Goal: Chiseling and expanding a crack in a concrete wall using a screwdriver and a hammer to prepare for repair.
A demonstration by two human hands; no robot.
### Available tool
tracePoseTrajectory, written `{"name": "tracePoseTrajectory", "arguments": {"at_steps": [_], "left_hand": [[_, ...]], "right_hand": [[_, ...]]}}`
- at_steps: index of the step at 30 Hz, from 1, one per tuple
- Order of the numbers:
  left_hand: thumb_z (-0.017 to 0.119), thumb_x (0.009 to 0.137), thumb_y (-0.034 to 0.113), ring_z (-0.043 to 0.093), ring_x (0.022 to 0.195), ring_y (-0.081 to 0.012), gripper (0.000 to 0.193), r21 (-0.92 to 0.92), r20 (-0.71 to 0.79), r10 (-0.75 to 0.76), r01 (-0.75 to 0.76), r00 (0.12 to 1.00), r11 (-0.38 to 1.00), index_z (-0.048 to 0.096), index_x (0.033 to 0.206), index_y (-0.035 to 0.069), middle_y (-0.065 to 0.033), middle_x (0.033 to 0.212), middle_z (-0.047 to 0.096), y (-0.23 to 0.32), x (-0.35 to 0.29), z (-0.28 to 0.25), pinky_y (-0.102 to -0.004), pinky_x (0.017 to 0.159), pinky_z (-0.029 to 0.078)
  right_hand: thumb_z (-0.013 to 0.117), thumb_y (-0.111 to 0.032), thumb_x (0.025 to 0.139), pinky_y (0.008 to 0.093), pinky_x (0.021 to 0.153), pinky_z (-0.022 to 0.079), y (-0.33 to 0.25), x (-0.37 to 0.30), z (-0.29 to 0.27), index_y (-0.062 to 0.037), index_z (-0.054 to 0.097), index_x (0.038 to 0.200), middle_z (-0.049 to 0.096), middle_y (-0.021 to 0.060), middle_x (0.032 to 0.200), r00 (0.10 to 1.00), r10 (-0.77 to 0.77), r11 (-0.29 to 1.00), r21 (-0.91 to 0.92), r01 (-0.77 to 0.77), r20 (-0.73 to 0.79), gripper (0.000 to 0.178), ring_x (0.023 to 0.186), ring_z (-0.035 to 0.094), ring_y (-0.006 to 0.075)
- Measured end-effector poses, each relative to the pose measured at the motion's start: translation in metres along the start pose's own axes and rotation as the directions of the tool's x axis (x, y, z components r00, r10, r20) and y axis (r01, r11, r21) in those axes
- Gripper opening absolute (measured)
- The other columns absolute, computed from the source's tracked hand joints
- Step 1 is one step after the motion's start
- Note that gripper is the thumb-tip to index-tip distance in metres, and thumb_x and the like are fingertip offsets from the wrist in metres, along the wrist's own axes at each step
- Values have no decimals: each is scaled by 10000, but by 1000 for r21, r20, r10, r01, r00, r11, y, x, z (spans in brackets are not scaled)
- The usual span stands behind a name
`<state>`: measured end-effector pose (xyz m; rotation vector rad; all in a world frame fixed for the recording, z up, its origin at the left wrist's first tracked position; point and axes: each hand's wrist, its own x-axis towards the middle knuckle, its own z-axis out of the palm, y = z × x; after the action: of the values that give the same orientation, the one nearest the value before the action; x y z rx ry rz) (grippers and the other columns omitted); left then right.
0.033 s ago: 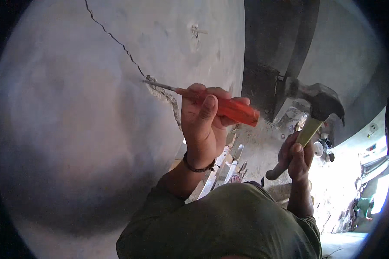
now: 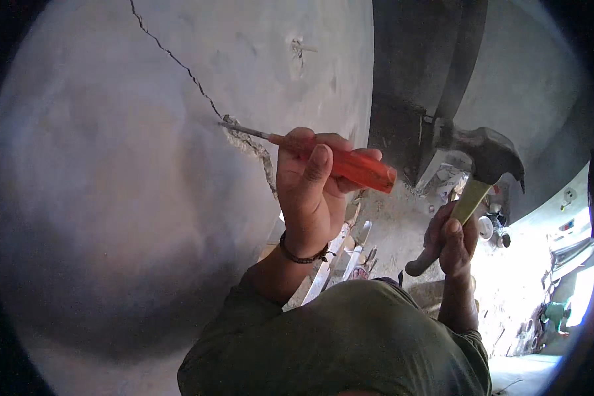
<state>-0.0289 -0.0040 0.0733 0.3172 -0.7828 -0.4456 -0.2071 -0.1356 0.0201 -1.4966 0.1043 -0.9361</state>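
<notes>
My left hand (image 2: 313, 198) is wrapped round the translucent red handle of a screwdriver (image 2: 369, 173). Its metal tip meets the grey plastered wall (image 2: 112, 165) at the upper end of a rough, chipped groove (image 2: 261, 153). From there a thin dark crack (image 2: 178, 61) climbs to the upper left. To the right, apart from the screwdriver, my right hand (image 2: 452, 244) grips a claw hammer (image 2: 492, 155) by its handle, yellow-green near the head and grey at the butt. The dark hammer head is raised above that hand, striking face toward the screwdriver and claw pointing right.
A small stub (image 2: 305, 46) sticks out of a hole higher on the wall. Pale boards (image 2: 327, 270) lie below my left forearm. Rubble (image 2: 445, 175) and a white bucket (image 2: 486, 228) are on the dusty floor. At the far right, a person in green (image 2: 556, 313) stands near a bright opening.
</notes>
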Motion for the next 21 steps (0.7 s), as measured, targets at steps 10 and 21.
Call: {"name": "tracePoseTrajectory", "arguments": {"at_steps": [10, 21], "left_hand": [[513, 924, 225, 630, 910, -377, 239, 59, -74, -4, 8, 997, 998, 432, 1105, 92, -123, 989, 607, 7, 3, 11, -500, 706, 579], [486, 936, 297, 641, 893, -335, 239, -45, -37, 74, -75, 997, 996, 565, 1033, 93, -108, 985, 657, 19, 13, 25, -472, 802, 523]], "right_hand": [[491, -429, 911, 221, 366, 336, 16, -16, 5, -9, 481, 838, 506, 36, 578, 986, -166, 983, -84, 164, -25, 426, 412, 434, 84], [525, -522, 863, 308, 432, 400, -10, -11, 20, -112, 417, 969, 461, 52, 630, 810, -577, 797, 144, 586, -103, 437, 494, 468, 171]]}}
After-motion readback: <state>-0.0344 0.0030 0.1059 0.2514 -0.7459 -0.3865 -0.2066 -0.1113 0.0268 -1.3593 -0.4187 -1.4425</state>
